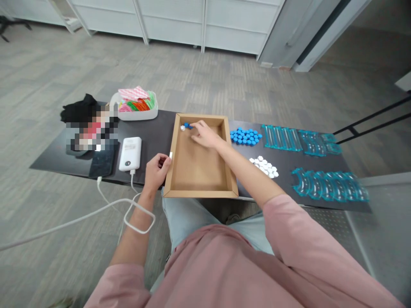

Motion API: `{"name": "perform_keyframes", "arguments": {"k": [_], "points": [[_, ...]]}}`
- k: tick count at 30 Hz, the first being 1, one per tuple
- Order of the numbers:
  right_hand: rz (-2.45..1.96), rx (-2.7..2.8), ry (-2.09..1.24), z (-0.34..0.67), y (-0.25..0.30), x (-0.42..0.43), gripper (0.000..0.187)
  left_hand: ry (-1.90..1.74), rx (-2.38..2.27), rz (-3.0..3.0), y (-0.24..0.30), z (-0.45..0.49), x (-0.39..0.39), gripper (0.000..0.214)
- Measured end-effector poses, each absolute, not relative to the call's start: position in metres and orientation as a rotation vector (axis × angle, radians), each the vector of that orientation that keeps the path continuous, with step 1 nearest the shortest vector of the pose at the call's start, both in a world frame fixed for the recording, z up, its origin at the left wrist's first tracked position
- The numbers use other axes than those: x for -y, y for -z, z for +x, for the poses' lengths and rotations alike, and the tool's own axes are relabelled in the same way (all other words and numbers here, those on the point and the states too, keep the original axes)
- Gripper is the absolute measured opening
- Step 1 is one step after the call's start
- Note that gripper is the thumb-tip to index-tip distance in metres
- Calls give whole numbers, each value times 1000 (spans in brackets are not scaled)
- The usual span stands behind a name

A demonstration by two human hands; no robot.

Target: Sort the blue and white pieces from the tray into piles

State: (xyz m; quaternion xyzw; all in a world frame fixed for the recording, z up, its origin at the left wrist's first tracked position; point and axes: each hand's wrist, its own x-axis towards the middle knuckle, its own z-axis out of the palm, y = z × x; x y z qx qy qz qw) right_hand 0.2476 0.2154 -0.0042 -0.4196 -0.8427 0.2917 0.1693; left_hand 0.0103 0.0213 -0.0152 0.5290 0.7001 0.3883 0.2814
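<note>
Inside a shallow brown cardboard tray (201, 193), my right hand (204, 133) reaches to the far left corner. Its fingertips are closed on a small blue hexagonal piece (190, 126). Touching or close beside that are another blue piece (186, 125) and a white piece (183, 128). My left hand (158, 169) is at the tray's left wall, fingers curled and thumb against the rim. A small white strip (171, 155) shows by the thumb; whether those fingers hold anything is hidden.
Right of the tray lie blue pieces (245, 137), white pieces (265, 167), straight teal clear parts (282, 138) and curved ones (327, 186). Leftward are a white power bank (130, 154), a phone (103, 160), a cable (80, 221) and a white basket (138, 115) of colourful items.
</note>
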Motion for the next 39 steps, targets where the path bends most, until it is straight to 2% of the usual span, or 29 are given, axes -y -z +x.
{"name": "perform_keyframes", "arguments": {"k": [3,8,14,19,23,26,29,32,39], "points": [[-1341,2471,-706,216,9,-235,59,-1053,-1851,1437,16,9,-22,26],[-1344,2606,-560,208,12,-224,37,-1081,-1825,1470,23,5,-23,22],[-1057,2761,-659,209,6,-197,4,-1065,-1849,1449,23,6,-24,26],[-844,2640,-1060,214,0,-158,27,-1053,-1867,1436,20,6,-24,28],[-835,2136,-1581,242,-10,-127,30,-1074,-1867,1444,19,8,-24,29],[-783,1838,-1756,280,-20,-115,41,-1080,-1874,1436,17,9,-24,30],[-781,1738,-1699,331,-28,-116,50,-1075,-1894,1425,16,10,-25,33],[-924,1707,-1445,388,-27,-127,55,-1058,-1910,1428,16,9,-26,35],[-1331,1713,-1013,458,7,-156,38,-1058,-1926,1425,11,12,-25,29]]}}
